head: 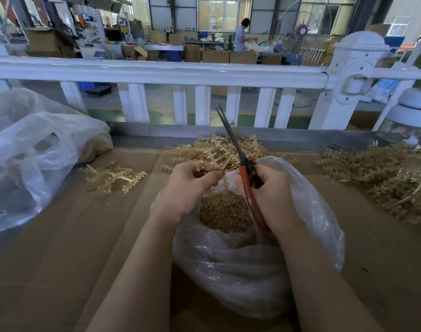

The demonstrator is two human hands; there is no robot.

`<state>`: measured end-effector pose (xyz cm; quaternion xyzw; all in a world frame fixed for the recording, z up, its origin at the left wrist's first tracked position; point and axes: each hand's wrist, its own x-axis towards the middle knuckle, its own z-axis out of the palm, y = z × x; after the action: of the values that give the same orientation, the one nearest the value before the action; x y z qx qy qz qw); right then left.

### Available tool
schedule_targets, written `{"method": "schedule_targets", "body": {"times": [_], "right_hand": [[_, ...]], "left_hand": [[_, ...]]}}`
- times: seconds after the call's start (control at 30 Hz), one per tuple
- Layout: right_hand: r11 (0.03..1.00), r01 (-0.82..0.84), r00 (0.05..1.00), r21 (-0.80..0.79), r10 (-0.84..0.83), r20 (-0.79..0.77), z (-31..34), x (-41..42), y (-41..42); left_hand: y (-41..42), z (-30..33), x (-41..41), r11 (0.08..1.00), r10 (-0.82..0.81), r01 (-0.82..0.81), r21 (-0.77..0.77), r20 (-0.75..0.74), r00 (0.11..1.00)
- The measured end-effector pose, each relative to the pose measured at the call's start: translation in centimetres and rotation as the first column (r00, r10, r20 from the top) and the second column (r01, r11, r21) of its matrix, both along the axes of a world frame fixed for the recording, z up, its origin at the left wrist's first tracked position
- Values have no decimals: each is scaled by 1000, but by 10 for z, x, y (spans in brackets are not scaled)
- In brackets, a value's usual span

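two hands work over the counter, which is laid with flat brown cardboard. the left hand pinches one pale, knobbly plastic sprig in curled fingertips. the right hand is wrapped round the smooth orange handles of the one pair of scissors — thin dark blades almost together, pointing up and away. both hover just above the mouth of a crinkly clear bag holding a mound of small golden bits. a second clear bag, bigger, slumps at the left. three lots of spiky golden sprigs lie about — a small heap at left, a middle heap behind the hands, a wide heap at right.
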<state>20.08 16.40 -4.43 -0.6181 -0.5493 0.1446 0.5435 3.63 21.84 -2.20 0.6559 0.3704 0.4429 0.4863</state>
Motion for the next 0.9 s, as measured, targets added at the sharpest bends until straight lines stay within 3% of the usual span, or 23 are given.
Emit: {"method": "schedule_targets", "body": {"times": [0.2, 0.6, 0.8, 0.9], "right_hand": [[999, -31, 998, -20, 29, -62, 0, -1, 2], [998, -57, 997, 23, 58, -44, -4, -1, 6], [997, -60, 998, -40, 58, -37, -3, -2, 4], [999, -49, 998, -2, 49, -29, -1, -4, 1]], "left_hand": [[-4, 2, 4, 998, -63, 64, 14, -10, 998], [-1, -3, 9, 994, -88, 92, 57, -80, 993], [1, -10, 10, 994, -21, 37, 99, -157, 987], [6, -12, 9, 994, 108, -104, 44, -106, 988]]}}
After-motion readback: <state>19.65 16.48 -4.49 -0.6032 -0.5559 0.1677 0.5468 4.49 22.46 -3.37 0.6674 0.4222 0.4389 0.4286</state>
